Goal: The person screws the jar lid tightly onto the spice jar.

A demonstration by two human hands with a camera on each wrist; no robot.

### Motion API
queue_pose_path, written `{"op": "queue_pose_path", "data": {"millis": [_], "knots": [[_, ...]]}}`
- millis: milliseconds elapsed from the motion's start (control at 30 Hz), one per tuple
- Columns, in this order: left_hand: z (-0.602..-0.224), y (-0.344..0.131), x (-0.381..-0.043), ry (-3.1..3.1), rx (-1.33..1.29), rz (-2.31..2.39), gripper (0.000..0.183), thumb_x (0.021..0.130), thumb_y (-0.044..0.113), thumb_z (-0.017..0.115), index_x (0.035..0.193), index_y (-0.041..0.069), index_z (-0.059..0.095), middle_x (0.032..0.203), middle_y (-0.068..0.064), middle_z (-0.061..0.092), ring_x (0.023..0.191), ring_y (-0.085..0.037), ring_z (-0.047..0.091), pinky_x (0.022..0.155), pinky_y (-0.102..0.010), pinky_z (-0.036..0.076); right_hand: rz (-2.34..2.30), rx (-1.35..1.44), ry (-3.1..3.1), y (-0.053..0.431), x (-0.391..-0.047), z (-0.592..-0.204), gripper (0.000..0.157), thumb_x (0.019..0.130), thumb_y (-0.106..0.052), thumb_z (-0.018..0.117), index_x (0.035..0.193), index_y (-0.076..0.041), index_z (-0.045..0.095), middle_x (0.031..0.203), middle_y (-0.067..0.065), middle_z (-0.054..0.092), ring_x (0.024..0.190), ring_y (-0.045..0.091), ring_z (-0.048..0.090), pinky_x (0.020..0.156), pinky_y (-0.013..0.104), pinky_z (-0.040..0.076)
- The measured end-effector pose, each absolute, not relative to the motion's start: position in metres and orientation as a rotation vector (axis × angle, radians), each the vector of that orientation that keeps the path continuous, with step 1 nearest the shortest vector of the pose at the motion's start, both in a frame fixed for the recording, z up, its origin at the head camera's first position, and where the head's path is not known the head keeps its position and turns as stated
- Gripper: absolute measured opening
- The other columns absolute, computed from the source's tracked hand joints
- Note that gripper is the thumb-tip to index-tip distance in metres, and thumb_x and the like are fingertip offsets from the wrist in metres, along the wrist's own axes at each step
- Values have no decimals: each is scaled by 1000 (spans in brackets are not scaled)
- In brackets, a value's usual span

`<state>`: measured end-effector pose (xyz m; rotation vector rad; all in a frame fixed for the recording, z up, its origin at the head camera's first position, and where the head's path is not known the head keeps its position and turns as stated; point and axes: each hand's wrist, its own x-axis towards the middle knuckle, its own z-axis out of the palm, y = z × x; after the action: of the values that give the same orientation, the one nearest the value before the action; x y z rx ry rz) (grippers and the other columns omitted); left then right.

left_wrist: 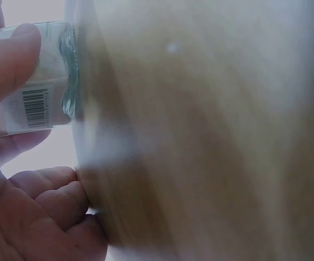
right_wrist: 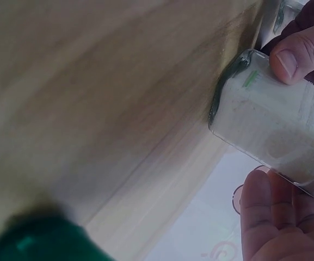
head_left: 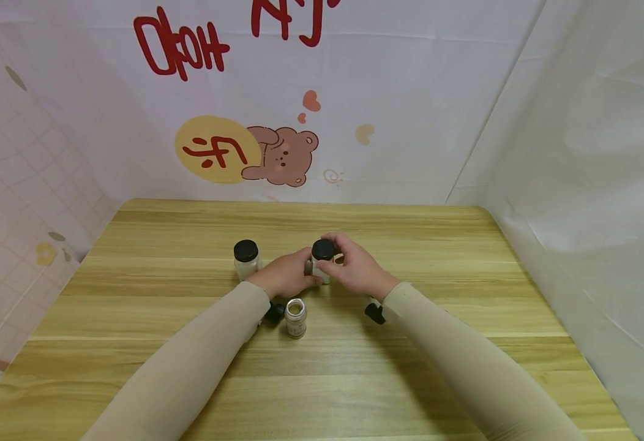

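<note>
A clear jar point(head_left: 322, 257) with a black lid point(head_left: 322, 247) is upright between the two hands, over the middle of the desk point(head_left: 322, 380) and towards its far side. Its lid points up and its long axis runs roughly vertical; whether its base touches the wood, I cannot tell. The right hand point(head_left: 359, 269) is clamped on it, thumb on the near side and fingers around the far side. The left hand point(head_left: 288, 274) comes in from the other side, its thumb and fingers pinching glass, though the crowded grip makes it hard to say whether both hands hold one jar or two side by side.

The wrist views add what the head view hides. In the left one, the glass lies sideways in the picture, thick base to the right, with a barcode point(left_wrist: 36, 107) below the thumb. In the right one, the base points left, and a small green mark point(right_wrist: 251, 79) and pale contents show through the squarish walls; a dark green, blurred object point(right_wrist: 48, 242) fills the lower corner.

Only the head view shows the wider layout. A lidless jar point(head_left: 295, 321) stands upright nearer the person, just beside a black object point(head_left: 274, 314) partly behind the left sleeve point(head_left: 195, 355). A second black-lidded jar point(head_left: 247, 260) stands beyond that sleeve. A black cap point(head_left: 375, 314) lies beside the right sleeve point(head_left: 460, 361). Behind the desk, a white sheet point(head_left: 410, 73) carries a printed bear point(head_left: 286, 156).
</note>
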<state>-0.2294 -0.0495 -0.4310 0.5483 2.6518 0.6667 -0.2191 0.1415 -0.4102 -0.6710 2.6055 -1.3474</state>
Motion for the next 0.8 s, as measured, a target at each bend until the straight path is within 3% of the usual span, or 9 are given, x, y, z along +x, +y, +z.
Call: {"op": "queue_pose_path", "data": {"millis": [167,300,700,800], "knots": [[-432,-49,-229,2655,560,676,59,84,52,60,134,34,34,114,0,60,106,-19,56,90,-40,45,-1351,-732,2598,142,-219,-410,38,90,-28,61,124,-23,47,111,-4,57,101,12,55,85,31,49],[-432,-49,-230,2664,567,670,60,84,52,61,135,35,34,124,-1,57,114,-20,54,94,-41,44,-1369,-721,2578,141,-219,-410,32,90,-29,61,119,-23,49,110,-4,56,101,10,54,84,30,49],[-431,-49,-229,2660,555,675,62,84,51,61,136,33,34,127,-1,56,115,-21,54,95,-42,43,-1346,-738,2591,142,-219,-408,44,89,-30,63,127,-21,45,115,-3,56,102,14,56,86,34,49],[-431,-49,-229,2661,557,677,61,84,51,61,136,34,34,126,-1,56,115,-21,54,95,-42,43,-1340,-758,2594,142,-220,-409,40,89,-29,61,126,-22,46,113,-4,57,104,12,55,86,34,49]]}}
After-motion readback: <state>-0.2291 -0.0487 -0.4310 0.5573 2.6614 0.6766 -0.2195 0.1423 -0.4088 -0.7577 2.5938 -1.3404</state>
